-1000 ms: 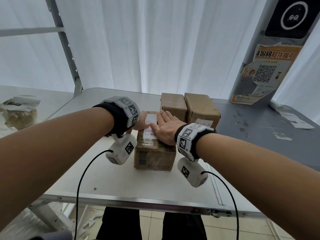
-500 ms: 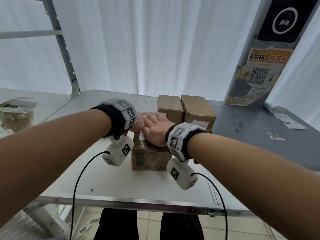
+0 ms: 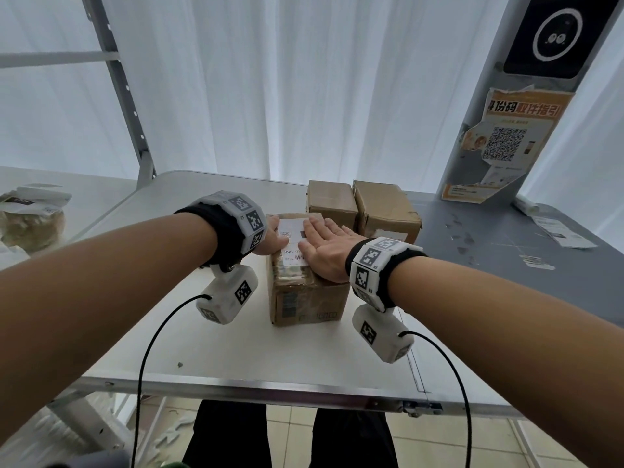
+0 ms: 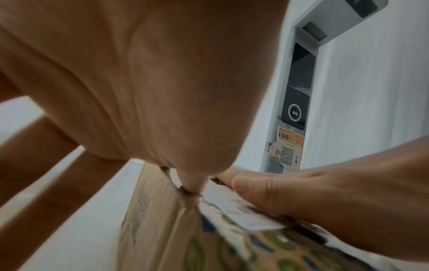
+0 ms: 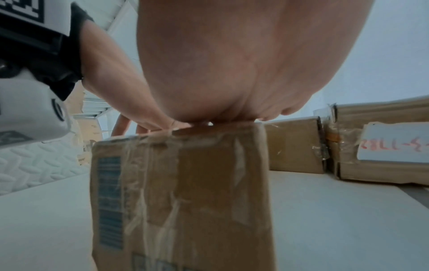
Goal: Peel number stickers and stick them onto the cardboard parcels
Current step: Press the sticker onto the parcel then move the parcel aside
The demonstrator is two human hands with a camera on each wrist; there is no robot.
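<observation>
A taped cardboard parcel (image 3: 307, 295) stands on the white table (image 3: 236, 349) in front of me. A white printed sticker (image 3: 291, 239) lies on its top. My right hand (image 3: 320, 241) lies flat, palm down, on the right part of the sticker, fingers straight. My left hand (image 3: 274, 236) is at the parcel's upper left edge, mostly hidden by its wristband. In the left wrist view its thumb (image 4: 192, 185) touches the top edge of the parcel (image 4: 157, 229) beside the sticker (image 4: 243, 214). The right wrist view shows the parcel's front (image 5: 185, 192) under my palm (image 5: 232, 73).
Two more brown parcels (image 3: 331, 201) (image 3: 385, 207) stand side by side just behind; one carries a handwritten white label (image 5: 394, 143). A grey table (image 3: 506, 251) with paper scraps adjoins on the right, below a post with an orange QR poster (image 3: 506, 143). A bagged item (image 3: 30, 217) lies far left.
My right palm has rubbed over the sticker: it covered it half a second ago and now lies on its right part. The left hand stays at the parcel's left edge.
</observation>
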